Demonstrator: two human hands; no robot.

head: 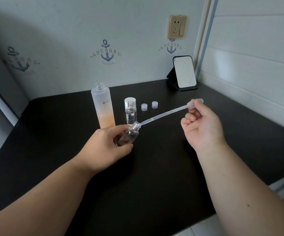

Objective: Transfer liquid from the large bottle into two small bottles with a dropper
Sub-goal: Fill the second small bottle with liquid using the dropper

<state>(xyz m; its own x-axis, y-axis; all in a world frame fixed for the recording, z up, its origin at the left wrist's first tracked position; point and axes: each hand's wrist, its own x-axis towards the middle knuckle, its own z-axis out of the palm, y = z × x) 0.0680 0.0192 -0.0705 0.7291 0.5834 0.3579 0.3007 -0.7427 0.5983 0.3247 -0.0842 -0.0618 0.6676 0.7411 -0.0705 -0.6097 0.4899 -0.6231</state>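
Two hands work above the black table (155, 176); the left hand (103, 147) grips one tilted small bottle (128, 135), neck up-right; the right hand (201, 126) pinches one dropper (163, 114) by its bulb, tip in that neck, axis slanting down-left; behind stand a second small bottle (131, 114), one large bottle (103, 106), uncapped, a white cap (129, 100), two small caps (149, 106); open tabletop lies right.

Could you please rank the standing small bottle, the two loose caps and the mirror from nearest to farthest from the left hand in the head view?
From the left hand:
1. Standing small bottle, just behind it, beside the large bottle.
2. Left cap, farther back and right.
3. Right cap, next to it.
4. Mirror, far right corner by the wall.
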